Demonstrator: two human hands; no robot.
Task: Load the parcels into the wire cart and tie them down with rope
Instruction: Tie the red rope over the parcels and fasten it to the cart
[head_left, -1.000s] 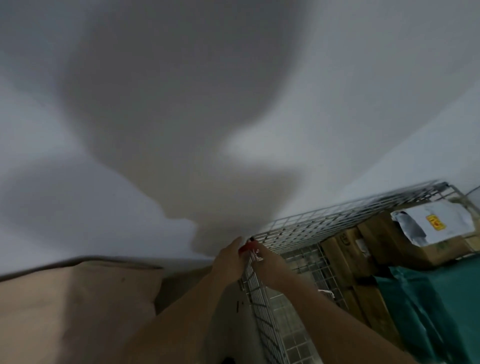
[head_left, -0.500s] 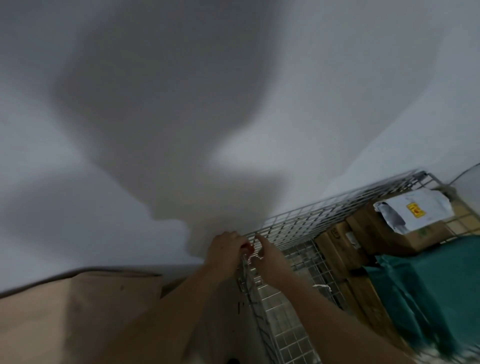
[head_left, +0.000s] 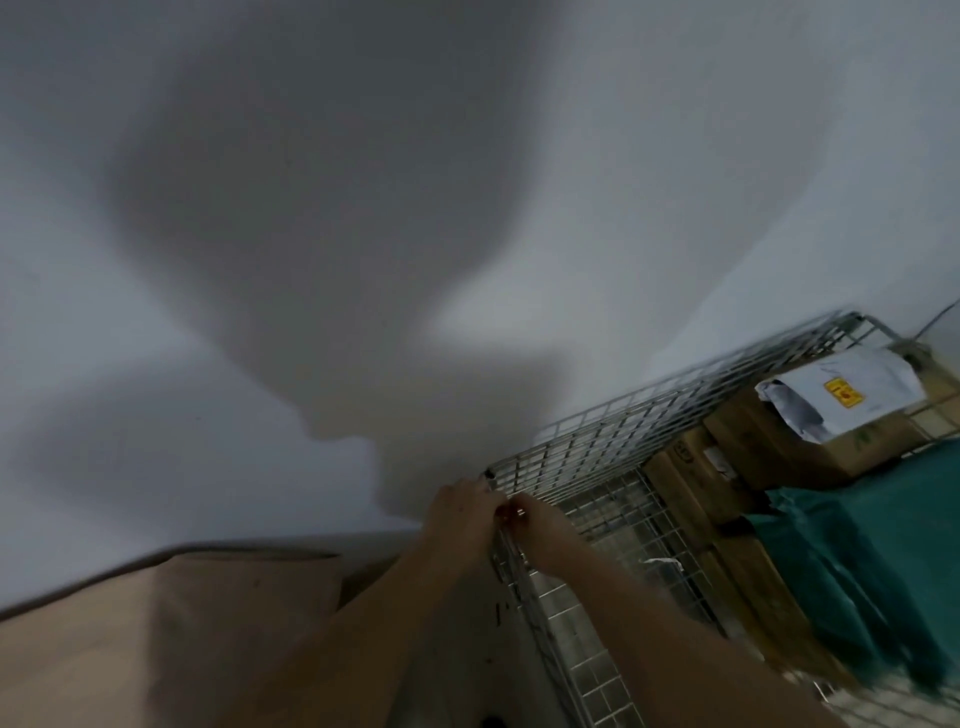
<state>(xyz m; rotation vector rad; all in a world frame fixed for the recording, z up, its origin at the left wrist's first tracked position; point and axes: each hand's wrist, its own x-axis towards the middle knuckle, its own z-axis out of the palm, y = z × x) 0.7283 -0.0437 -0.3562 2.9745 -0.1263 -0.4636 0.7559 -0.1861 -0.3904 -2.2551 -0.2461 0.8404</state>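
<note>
Working at the near corner of the cart (head_left: 613, 452), just below the frame's centre, both hands meet on the top wire. Compared with a second ago, the red rope end (head_left: 503, 512) that stood clear between the fingers is now almost covered: only a small red patch shows where the left hand (head_left: 460, 512) and right hand (head_left: 545, 530) touch. The left hand is curled closed over the corner wire; the right hand is pinched shut beside it, apparently on the rope, though the fingertips hide what each actually grips. The hands have sunk slightly and drawn together, which suggests a knot being tightened rather than started. The parcels (head_left: 737, 457) sit inside the cart at right, one topped by a white sheet (head_left: 852, 389) with a yellow label, a green cloth (head_left: 872, 551) lying over the lower ones. Loading therefore looks finished, and the task seems to be at the anchoring of the rope; no length of rope is visible across the load yet.
</note>
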